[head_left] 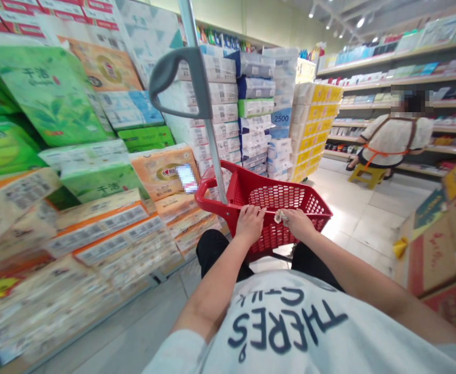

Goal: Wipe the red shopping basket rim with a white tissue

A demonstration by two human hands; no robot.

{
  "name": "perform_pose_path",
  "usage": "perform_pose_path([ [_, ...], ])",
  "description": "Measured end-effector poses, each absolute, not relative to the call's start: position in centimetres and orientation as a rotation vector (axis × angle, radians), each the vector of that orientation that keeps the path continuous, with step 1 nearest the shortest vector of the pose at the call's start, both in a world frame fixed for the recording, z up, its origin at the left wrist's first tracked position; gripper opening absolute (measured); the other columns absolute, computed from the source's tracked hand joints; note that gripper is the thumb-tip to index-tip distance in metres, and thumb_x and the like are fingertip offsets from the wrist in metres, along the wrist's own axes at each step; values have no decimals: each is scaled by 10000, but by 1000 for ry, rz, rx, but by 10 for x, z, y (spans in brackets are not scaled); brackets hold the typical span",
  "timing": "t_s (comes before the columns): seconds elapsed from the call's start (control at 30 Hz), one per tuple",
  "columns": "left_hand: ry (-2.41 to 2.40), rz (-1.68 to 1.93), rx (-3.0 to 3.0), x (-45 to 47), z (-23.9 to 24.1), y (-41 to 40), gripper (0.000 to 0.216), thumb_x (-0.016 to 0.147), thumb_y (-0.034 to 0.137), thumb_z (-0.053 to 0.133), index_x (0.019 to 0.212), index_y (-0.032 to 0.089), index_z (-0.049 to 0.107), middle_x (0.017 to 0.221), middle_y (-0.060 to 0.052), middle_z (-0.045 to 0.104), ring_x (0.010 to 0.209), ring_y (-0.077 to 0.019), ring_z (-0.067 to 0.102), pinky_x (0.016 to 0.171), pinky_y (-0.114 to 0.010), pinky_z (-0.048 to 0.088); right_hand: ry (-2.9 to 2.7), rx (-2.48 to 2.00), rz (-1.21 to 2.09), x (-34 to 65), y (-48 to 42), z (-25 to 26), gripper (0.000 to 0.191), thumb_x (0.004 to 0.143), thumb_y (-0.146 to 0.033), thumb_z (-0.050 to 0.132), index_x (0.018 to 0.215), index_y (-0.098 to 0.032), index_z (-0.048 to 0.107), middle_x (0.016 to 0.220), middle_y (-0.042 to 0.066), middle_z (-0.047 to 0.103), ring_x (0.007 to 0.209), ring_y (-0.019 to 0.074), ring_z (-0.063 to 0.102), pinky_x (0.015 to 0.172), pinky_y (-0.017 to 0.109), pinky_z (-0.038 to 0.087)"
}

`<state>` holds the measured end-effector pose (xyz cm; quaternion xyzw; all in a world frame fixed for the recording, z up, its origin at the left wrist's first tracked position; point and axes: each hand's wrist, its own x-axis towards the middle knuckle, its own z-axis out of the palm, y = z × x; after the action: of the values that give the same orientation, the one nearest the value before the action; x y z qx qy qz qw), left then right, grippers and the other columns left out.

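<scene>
A red plastic shopping basket (277, 195) with perforated walls stands right in front of my legs. Its long grey pull handle (208, 88) rises upright on the left. My left hand (250, 222) is closed over the near rim, its fingers curled to the inside. Just to the right, my right hand (298, 224) is closed at the same rim, with a crumpled off-white wad (280, 216), like a tissue or rag, between its fingers. How firmly the right hand also touches the rim I cannot tell. The basket's near wall hides part of its floor.
Packs of tissue paper (107, 176) are stacked high along the left. Yellow-and-white packs (313, 124) stand beyond the basket. A person (395, 135) sits on a yellow stool (366, 176) facing the shelves (372, 85). Cardboard boxes (432, 249) line the right side.
</scene>
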<state>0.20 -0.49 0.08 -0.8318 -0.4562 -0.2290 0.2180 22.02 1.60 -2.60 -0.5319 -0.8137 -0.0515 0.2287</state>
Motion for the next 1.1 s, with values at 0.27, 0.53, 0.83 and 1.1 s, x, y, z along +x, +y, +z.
perform_pose_path([
  [0.27,-1261,-630,-2300,2,0,-5,375,896,240,492,1266,205,538,1164,-78,600,1089,-227,491,1054,-412,293,-2152,-1389,-215,221,12,-39,498,809,-62,446,1291,-157,524,1230,115,607,1136,241,537,992,369,392],
  [0.53,-1261,-627,-2295,2,1,-5,379,897,239,488,1270,198,536,1139,-80,603,1076,-230,493,1045,-410,302,-2201,-1434,-218,222,16,-41,363,852,-162,499,1206,-145,577,1094,112,670,1012,251,592,952,396,408],
  [0.83,-1261,-641,-2302,2,-1,-4,361,908,235,468,1259,197,542,1143,-73,603,1082,-226,490,1059,-403,288,-2170,-1481,-59,225,21,-32,328,821,-188,556,1141,-200,629,1057,79,691,961,233,632,857,333,472],
  [1.1,-1258,-624,-2314,2,0,-5,385,896,233,480,1276,202,535,1152,-80,605,1083,-233,497,1055,-414,296,-2100,-1310,-225,227,16,-53,494,840,-69,422,1312,-181,515,1255,104,603,1157,229,533,1004,393,410],
])
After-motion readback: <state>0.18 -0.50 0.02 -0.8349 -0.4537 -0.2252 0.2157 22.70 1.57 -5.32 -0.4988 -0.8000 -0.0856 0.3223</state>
